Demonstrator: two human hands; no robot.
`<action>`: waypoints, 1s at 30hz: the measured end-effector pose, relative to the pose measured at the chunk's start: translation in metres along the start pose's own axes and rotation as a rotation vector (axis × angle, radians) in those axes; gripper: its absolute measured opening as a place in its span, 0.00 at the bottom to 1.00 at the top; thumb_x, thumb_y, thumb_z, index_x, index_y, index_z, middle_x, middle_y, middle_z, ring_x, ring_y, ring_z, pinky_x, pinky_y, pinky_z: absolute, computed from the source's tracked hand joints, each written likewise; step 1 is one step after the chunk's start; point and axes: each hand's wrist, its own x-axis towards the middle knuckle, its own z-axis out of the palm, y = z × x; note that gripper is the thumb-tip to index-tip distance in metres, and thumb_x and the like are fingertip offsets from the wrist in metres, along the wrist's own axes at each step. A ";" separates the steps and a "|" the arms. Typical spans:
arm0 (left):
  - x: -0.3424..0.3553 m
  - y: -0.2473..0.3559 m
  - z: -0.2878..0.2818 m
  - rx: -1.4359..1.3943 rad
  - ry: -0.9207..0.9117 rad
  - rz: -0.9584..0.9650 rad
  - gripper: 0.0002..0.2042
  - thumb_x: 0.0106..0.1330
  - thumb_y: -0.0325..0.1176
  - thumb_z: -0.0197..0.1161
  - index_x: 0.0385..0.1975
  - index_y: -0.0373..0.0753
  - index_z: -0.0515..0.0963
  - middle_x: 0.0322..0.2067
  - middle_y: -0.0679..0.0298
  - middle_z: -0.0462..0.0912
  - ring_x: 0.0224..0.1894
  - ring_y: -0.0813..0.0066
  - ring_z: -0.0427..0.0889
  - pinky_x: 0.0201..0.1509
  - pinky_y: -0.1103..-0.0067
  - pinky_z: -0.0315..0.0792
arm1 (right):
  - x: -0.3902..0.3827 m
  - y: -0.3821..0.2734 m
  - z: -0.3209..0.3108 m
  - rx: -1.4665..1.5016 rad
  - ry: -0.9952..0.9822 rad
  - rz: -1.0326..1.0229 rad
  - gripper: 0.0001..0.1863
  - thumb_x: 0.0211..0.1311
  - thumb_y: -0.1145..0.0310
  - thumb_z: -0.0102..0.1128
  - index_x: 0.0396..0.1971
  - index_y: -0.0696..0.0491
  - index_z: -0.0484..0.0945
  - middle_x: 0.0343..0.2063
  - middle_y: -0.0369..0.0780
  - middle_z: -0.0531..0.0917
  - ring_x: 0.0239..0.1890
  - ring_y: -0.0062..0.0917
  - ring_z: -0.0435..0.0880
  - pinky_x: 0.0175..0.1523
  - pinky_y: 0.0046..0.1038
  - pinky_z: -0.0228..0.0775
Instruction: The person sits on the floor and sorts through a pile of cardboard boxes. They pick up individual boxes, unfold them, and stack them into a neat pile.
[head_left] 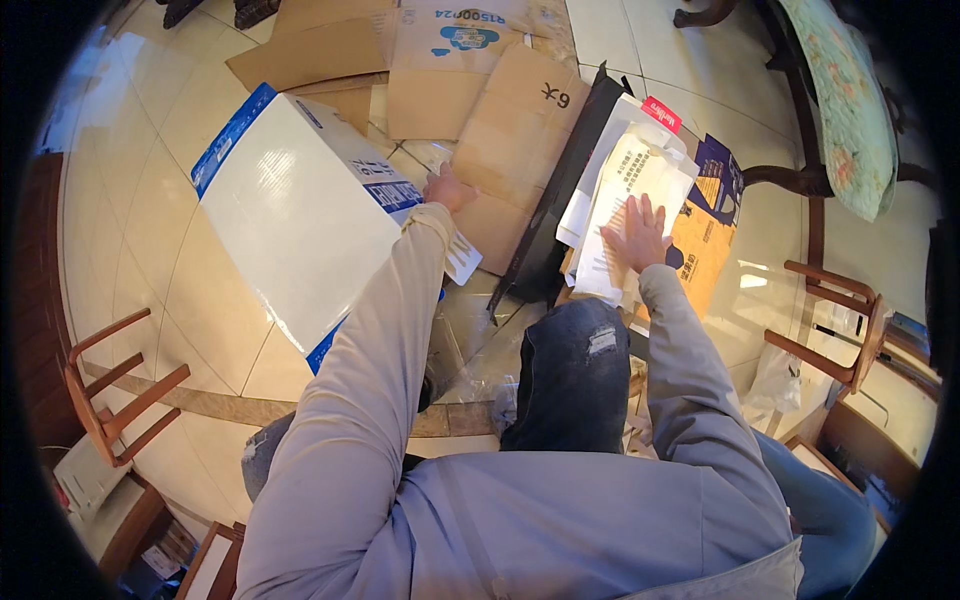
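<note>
Right hand: we are resting our right hand on the pale printed sheet, its grip spread flat, fingers apart and pointing toward about 11 o'clock; we are not clamping anything with it.
Left hand: we are reaching our left hand to the brown cardboard panel, at its left edge; its fingertips are not showing clearly, so we are not able to say whether the grip is clamped on the edge or only touching it.
Pale sheet: it is lying right under the right palm, among a loose pile of flattened packaging on the tiled floor; its long axis is running from about 1 o'clock to 7 o'clock, so the right hand is the nearer one.
Brown panel: its long axis is running much the same way, 1 to 7 o'clock, and it is lying on the 3 o'clock side of the left hand, which is the nearer one to it.
Between the hands: a long dark folded piece is separating the panel from the pale sheet, slanting almost parallel to both.
Around the right hand: a red carton piece is showing beyond it toward 12 to 1 o'clock, a dark blue piece at 2 o'clock, and an orange package just beside it between 3 and 4 o'clock.
Around the left hand: a large white-and-blue box is lying near, toward 9 o'clock.
</note>
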 end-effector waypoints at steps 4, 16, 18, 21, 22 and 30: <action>-0.008 0.003 -0.005 0.017 0.010 0.009 0.49 0.43 0.48 0.70 0.63 0.30 0.51 0.53 0.44 0.71 0.56 0.54 0.71 0.58 0.72 0.66 | -0.001 -0.001 -0.004 -0.005 -0.012 0.005 0.49 0.47 0.32 0.54 0.65 0.44 0.55 0.68 0.39 0.47 0.69 0.50 0.38 0.56 0.70 0.39; -0.054 0.003 -0.027 -0.704 -0.413 0.108 0.23 0.54 0.38 0.67 0.47 0.29 0.75 0.40 0.55 0.81 0.40 0.68 0.81 0.44 0.77 0.74 | -0.002 0.000 -0.005 -0.017 -0.006 -0.004 0.50 0.46 0.30 0.52 0.66 0.45 0.53 0.69 0.40 0.46 0.69 0.50 0.38 0.56 0.70 0.41; -0.065 0.013 -0.035 -0.563 -0.383 0.189 0.20 0.57 0.36 0.66 0.46 0.30 0.75 0.39 0.58 0.82 0.38 0.72 0.81 0.42 0.79 0.74 | -0.003 -0.002 -0.007 0.002 -0.012 -0.015 0.50 0.46 0.30 0.52 0.66 0.45 0.54 0.69 0.40 0.46 0.69 0.50 0.38 0.56 0.70 0.41; -0.085 0.026 -0.055 -0.280 -0.302 0.239 0.18 0.58 0.37 0.65 0.44 0.32 0.77 0.38 0.60 0.82 0.38 0.75 0.81 0.41 0.79 0.74 | -0.009 -0.002 -0.006 0.022 0.053 -0.079 0.50 0.46 0.29 0.52 0.66 0.45 0.54 0.68 0.41 0.47 0.69 0.51 0.39 0.56 0.71 0.41; -0.092 0.024 -0.063 -0.301 -0.307 0.245 0.18 0.58 0.37 0.65 0.44 0.33 0.78 0.38 0.61 0.82 0.38 0.76 0.81 0.41 0.79 0.74 | -0.012 -0.005 -0.006 0.045 0.077 -0.108 0.50 0.46 0.29 0.52 0.66 0.45 0.54 0.68 0.42 0.47 0.69 0.51 0.39 0.56 0.71 0.41; -0.181 0.013 -0.146 0.053 0.052 0.457 0.14 0.57 0.37 0.63 0.36 0.33 0.80 0.28 0.54 0.83 0.28 0.64 0.83 0.33 0.74 0.74 | -0.035 -0.108 -0.033 0.235 -0.098 -0.243 0.53 0.43 0.31 0.57 0.66 0.45 0.54 0.68 0.44 0.47 0.68 0.54 0.39 0.55 0.72 0.42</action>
